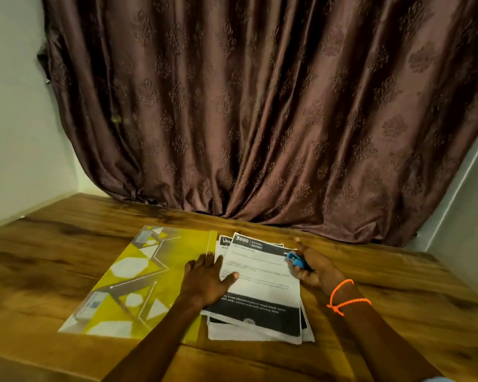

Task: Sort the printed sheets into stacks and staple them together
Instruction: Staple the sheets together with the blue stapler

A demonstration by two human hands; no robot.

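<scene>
One loose stack of white printed sheets with black bands (262, 288) lies fanned on the brown wooden table (370, 277), beside a yellow patterned folder (138, 279). The left hand (207, 279) presses flat on the stack's edge; the right hand (312, 267) grips a small blue stapler (295, 260).

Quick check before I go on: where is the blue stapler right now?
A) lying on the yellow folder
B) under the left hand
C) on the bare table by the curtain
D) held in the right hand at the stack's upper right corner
D: the right hand grips the blue stapler at the upper right corner of the printed sheets, while the left hand presses flat on their left edge.
</scene>
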